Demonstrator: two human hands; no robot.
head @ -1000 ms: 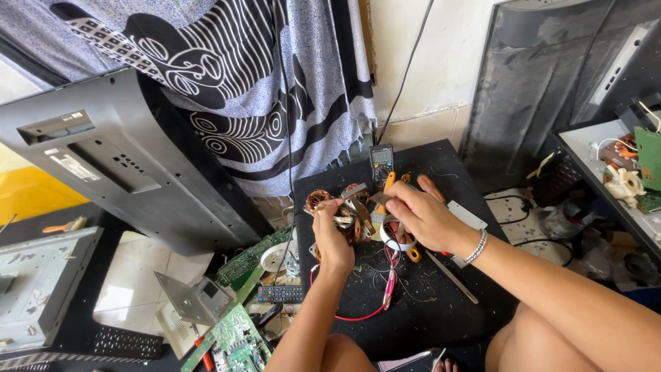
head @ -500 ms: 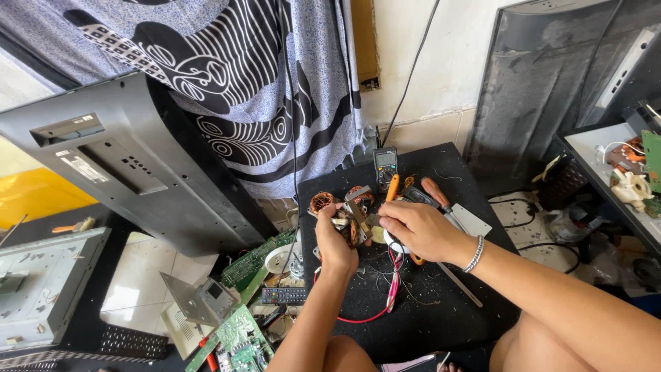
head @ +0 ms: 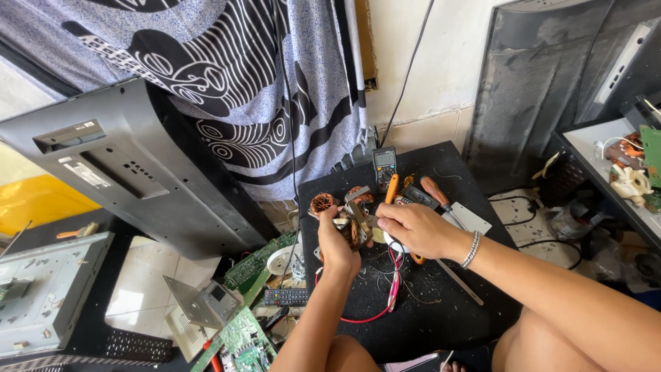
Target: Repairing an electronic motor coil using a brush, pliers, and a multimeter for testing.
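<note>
The left hand (head: 339, 249) clenches a small assembly of copper-wound coils and metal brackets (head: 346, 210) over the black table (head: 441, 310); the right hand (head: 413, 229) pinches its edge. Loose red wires (head: 392, 289) below the grip could snag and tug it free.

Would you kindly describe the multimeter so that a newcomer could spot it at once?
Find the black work mat below the patterned grey curtain. At its far edge, just beyond the right hand, stands the multimeter. It is the only dark upright box with a small screen; the orange-handled screwdriver beside it lies flat.
</note>
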